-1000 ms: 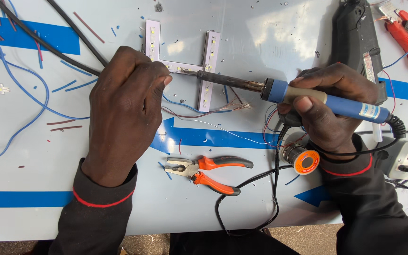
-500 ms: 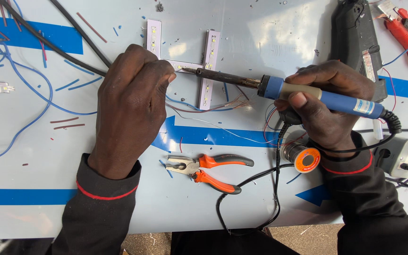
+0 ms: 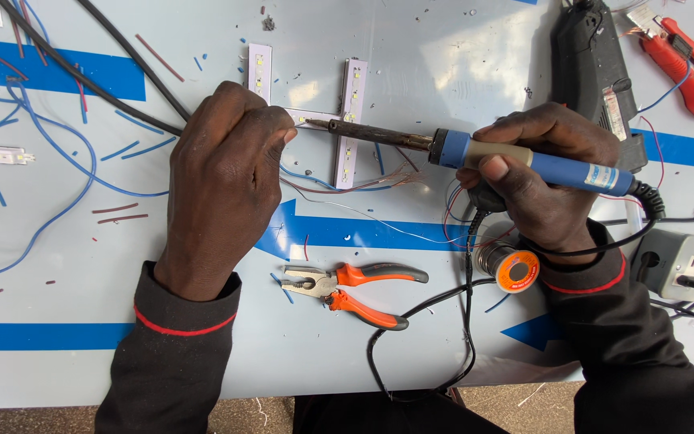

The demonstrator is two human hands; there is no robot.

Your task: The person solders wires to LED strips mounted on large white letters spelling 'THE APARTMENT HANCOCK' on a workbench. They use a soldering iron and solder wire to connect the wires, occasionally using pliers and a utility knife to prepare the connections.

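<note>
I see the white worktable [image 3: 459, 48] with its blue stripes and arrows filling nearly the whole view; everything else lies on it. My two hands work side by side near its middle, well apart from each other, each in a dark sleeve with a red cuff line.

My left hand [image 3: 218, 185] is curled into a loose fist, knuckles up, pressing down at the left end of a short white LED strip [image 3: 312, 117]; the fingertips pinch there, though I cannot tell what fine piece sits between them. My right hand [image 3: 544, 173] is clamped round the blue handle of a soldering iron [image 3: 475, 149], held like a pen; the iron lies almost level, pointing left, its dark tip touching that short strip just beside my left fingertips.

A black glue gun [image 3: 596, 64] lies beyond my right hand; a grey socket block [image 3: 688, 261] sits at the right edge with plugs in it; a red utility knife [image 3: 688, 60] rests in the top right corner. Orange-handled pliers [image 3: 355, 289] lie between my forearms, jaws to the left. Two longer LED strips [image 3: 353, 120] stand upright above the iron's shaft. A spool of solder wire [image 3: 512, 265] with an orange hub sits just under my right wrist. Blue wires [image 3: 58, 185] loop at the left; short wire offcuts are scattered about.
</note>
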